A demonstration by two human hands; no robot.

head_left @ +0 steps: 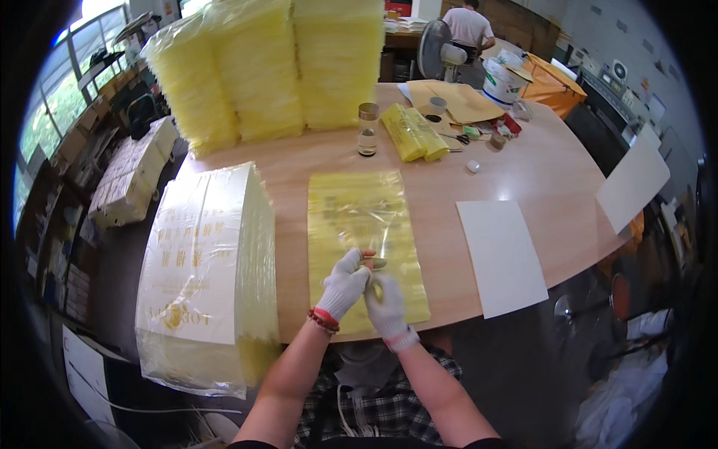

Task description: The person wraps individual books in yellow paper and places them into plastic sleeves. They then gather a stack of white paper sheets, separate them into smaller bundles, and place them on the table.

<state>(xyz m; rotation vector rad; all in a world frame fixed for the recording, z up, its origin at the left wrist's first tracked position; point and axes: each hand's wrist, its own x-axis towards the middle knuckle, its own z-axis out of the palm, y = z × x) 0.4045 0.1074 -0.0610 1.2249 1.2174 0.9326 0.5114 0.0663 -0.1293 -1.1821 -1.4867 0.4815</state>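
Note:
A yellow plastic bag (359,206) lies flat on the table in front of me, shiny and printed. Above its lower middle my two hands meet, both in white knit gloves. My left hand (345,288) has its fingers drawn together, bare fingertips showing, by a small brownish piece I cannot name. My right hand (387,305) is close beside it, smeared by motion, with something yellowish at its fingers. To the left stands a thick pile of bags (254,247) with a white printed sheet (198,247) on top. A blank white board (502,258) lies to the right.
Tall yellow bag stacks (262,67) stand at the far left of the table (441,224). Behind the bag are a clear cylinder (367,131), folded yellow bags (413,133), scissors (458,138) and a white bucket (501,82). A fan (436,51) and a seated person (470,26) are beyond.

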